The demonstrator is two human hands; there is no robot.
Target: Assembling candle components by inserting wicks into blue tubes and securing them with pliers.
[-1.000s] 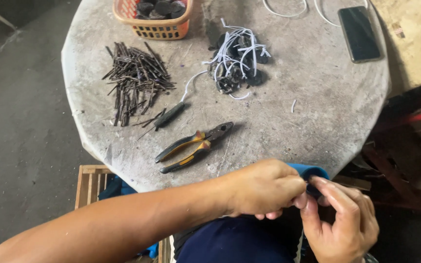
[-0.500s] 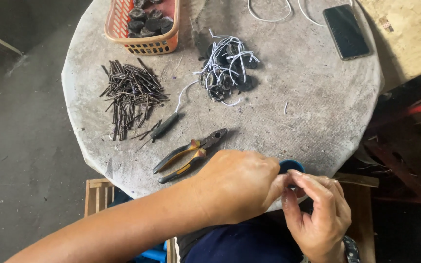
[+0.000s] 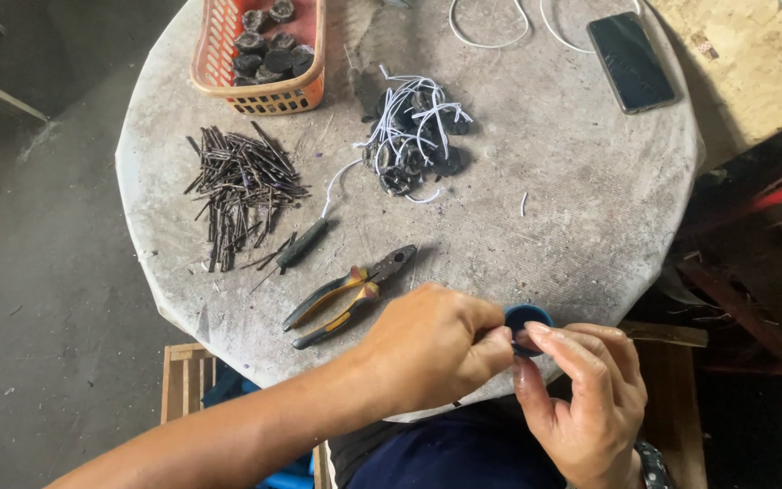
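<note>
Both hands (image 3: pixel 518 362) pinching blue cap (image 3: pixel 527 317) (table edge (image 3: pixel 228 349)), pliers (image 3: pixel 350 294) near

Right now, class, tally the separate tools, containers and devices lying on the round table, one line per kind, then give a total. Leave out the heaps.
Pliers: 1
Orange basket: 1
Black phone: 1
Dark slim tool with a white cord: 1
Total: 4

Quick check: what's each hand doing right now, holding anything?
Left hand: closed, pinching the small dark round piece.
Right hand: fingers curled around the same piece.
</note>
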